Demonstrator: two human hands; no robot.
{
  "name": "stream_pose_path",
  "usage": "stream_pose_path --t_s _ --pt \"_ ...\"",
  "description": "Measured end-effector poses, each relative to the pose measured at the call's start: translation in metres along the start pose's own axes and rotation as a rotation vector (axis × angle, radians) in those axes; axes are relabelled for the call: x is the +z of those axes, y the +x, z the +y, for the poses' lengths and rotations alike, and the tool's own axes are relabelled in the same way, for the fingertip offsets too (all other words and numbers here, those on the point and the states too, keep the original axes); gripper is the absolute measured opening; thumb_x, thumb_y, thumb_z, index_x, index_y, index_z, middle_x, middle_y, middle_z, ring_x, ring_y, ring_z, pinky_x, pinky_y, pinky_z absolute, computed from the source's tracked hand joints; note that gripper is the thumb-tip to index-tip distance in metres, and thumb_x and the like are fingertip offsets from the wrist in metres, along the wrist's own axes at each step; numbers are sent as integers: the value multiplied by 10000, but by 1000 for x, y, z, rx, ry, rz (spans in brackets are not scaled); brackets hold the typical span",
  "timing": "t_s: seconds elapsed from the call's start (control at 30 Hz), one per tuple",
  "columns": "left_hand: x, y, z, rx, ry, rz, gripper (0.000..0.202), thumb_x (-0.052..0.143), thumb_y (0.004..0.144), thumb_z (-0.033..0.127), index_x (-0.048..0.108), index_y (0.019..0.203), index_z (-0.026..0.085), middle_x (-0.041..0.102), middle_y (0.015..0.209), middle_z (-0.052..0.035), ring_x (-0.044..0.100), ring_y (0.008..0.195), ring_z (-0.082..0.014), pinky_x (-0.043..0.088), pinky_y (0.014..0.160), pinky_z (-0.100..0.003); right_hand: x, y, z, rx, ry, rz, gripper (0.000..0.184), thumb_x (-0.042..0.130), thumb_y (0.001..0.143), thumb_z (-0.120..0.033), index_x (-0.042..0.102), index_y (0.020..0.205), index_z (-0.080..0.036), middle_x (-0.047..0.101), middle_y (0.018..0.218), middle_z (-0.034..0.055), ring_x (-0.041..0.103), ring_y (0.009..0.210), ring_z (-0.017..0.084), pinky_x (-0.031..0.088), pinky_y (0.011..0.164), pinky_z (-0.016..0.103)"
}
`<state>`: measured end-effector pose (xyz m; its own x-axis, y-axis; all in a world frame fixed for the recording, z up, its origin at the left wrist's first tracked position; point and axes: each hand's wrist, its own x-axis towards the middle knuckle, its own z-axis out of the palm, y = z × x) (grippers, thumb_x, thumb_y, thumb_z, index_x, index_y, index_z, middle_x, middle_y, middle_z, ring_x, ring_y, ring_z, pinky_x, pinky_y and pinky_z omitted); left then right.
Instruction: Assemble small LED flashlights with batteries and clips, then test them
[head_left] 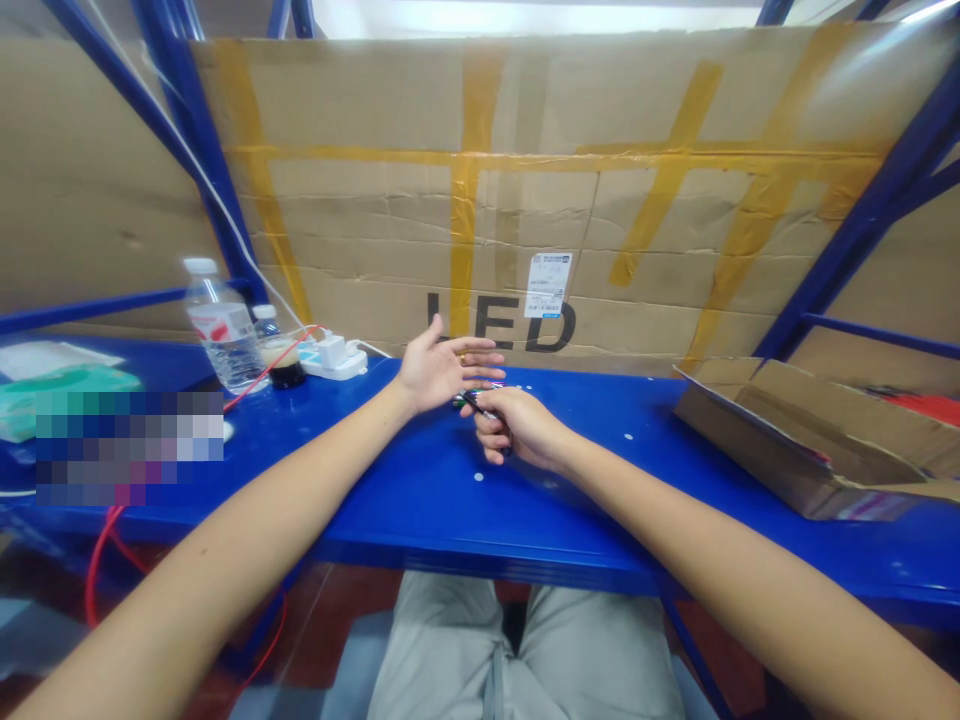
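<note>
My left hand [448, 368] is raised over the blue table, its palm turned up and fingers stretched out, with nothing lying in the palm. Just right of it, my right hand [510, 420] is closed around a slim dark pen-like stick [474, 403], whose lower end shows below the fingers. Small green and pink bits appear beside the stick between my two hands. They are too small to make out, and my fingers partly hide them.
On the blue table [420, 500], a water bottle [225, 330], a small dark-liquid bottle [279, 350] and a white power strip [334, 357] stand at left. An open cardboard box [795, 450] sits at right. A large taped carton [375, 230] closes off the back.
</note>
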<state>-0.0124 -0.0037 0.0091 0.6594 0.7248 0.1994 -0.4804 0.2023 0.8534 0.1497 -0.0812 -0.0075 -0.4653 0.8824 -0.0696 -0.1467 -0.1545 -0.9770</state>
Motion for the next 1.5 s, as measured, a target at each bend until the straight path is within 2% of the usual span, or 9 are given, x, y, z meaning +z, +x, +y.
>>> stream_pose_path --t_s 0.33,0.53,0.93,1.17,1.5 --pt "-1 0 1 1 -1 6 874 160 948 698 714 1108 41 731 1062 -255 709 979 -369 476 934 -526 2 -1 -2 13 -23 31 126 438 875 -176 553 830 -148 321 447 -90 248 383 91 375 370 246" --pt "-2 0 0 5 6 38 865 218 933 713 704 1135 27 719 1087 -276 708 981 -382 469 952 -533 1 -1 -2 -3 0 -1 96 482 857 -198 564 859 -148 348 455 -86 282 384 96 395 379 252" --pt "-3 0 0 6 1 -8 853 182 947 693 722 1099 51 728 1077 -257 709 983 -369 476 938 -534 1 -1 -2 -26 -6 -21 73 512 843 -209 555 864 -154 356 457 -90 298 381 94 406 378 250" --pt "-2 0 0 6 9 -17 868 173 945 701 727 1066 44 728 1074 -258 707 983 -370 485 924 -521 1 0 -2 -25 -14 25 65 495 836 -181 553 848 -152 344 451 -92 276 377 88 383 369 245" --pt "-4 1 0 -3 11 11 852 194 941 702 715 1116 51 726 1085 -259 704 993 -378 473 935 -541 3 -1 -3 -25 -33 43 49 504 837 -184 544 850 -159 337 447 -97 264 375 87 369 373 245"
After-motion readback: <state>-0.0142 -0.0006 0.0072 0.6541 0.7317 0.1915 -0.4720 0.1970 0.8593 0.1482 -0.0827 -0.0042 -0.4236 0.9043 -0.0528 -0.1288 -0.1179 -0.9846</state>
